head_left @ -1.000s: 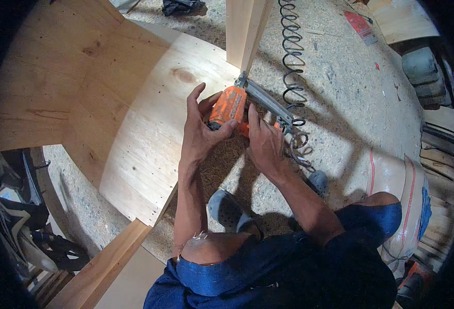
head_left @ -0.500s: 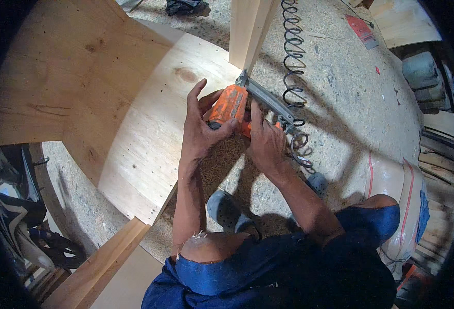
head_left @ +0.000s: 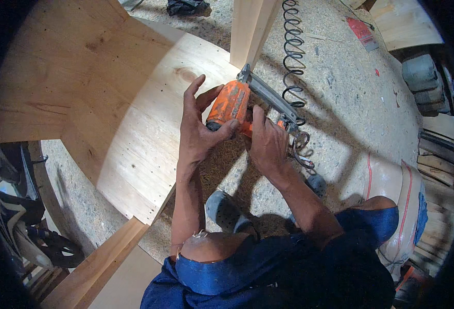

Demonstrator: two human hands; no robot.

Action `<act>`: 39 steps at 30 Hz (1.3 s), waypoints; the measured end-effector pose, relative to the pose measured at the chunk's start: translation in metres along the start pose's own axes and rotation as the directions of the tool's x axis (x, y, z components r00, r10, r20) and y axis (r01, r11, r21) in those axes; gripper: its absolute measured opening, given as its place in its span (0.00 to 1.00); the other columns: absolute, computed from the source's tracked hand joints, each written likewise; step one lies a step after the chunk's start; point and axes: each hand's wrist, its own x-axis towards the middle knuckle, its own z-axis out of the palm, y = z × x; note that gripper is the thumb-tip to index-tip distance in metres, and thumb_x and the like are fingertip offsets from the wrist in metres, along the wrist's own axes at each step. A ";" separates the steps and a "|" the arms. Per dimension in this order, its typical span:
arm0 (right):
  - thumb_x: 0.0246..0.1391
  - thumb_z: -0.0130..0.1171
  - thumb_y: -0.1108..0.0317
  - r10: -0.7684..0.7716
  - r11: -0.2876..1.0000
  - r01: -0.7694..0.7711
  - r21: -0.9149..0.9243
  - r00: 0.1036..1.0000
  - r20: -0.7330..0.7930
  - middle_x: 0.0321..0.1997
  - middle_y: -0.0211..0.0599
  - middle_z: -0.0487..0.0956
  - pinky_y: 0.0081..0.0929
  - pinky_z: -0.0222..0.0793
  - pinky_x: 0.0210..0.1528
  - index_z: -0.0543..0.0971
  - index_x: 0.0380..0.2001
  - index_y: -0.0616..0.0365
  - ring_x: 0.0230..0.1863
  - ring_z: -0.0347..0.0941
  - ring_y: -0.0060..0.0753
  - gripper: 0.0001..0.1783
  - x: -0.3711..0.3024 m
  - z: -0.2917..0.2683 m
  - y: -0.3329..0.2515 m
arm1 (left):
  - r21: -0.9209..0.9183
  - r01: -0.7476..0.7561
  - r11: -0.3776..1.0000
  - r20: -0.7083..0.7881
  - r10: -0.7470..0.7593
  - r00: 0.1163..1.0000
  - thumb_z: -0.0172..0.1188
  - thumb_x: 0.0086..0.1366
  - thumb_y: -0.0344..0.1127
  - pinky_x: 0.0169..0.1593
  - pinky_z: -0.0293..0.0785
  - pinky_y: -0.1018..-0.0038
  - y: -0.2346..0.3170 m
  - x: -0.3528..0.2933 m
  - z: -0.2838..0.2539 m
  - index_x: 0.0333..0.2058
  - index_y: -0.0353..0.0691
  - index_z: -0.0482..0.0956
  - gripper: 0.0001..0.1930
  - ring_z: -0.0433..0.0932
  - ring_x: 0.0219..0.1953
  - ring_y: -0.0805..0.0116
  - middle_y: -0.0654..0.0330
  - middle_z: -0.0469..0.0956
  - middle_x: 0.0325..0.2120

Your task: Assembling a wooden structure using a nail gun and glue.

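Observation:
An orange pneumatic nail gun (head_left: pixel 230 101) with a grey magazine lies in both my hands. My right hand (head_left: pixel 269 141) wraps its handle below the magazine. My left hand (head_left: pixel 198 123) cups the body's rear end, thumb pressed against it and a finger raised off it. The gun's nose is at the edge of a pale plywood panel (head_left: pixel 149 134), by the foot of an upright wooden post (head_left: pixel 245 36). Whether the nose touches the wood I cannot tell. A black coiled air hose (head_left: pixel 294 56) runs from the handle toward the far side.
A second wooden post (head_left: pixel 101 262) joins the panel's near corner. My feet in grey clogs (head_left: pixel 221 208) stand on the dusty concrete floor (head_left: pixel 335 113). To the right are a white sack (head_left: pixel 389 206) and stacked wood pieces (head_left: pixel 440 149). Dark clutter (head_left: pixel 18 211) lies at the left.
The nail gun's nose has shifted slightly up and right toward the post's foot, both hands moving with it. My right hand's index finger sits slightly lower along the gun.

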 end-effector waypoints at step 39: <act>0.51 0.65 0.61 0.304 0.855 -0.373 -0.361 0.923 -0.236 0.38 0.53 0.81 0.47 0.76 0.33 0.63 0.64 0.59 0.34 0.80 0.56 0.39 0.002 -0.058 0.232 | 0.223 -0.138 0.965 -0.081 0.160 0.984 0.67 0.57 0.25 0.54 0.73 0.66 -0.042 0.113 0.067 0.62 0.39 0.58 0.37 0.76 0.52 0.54 0.46 0.72 0.53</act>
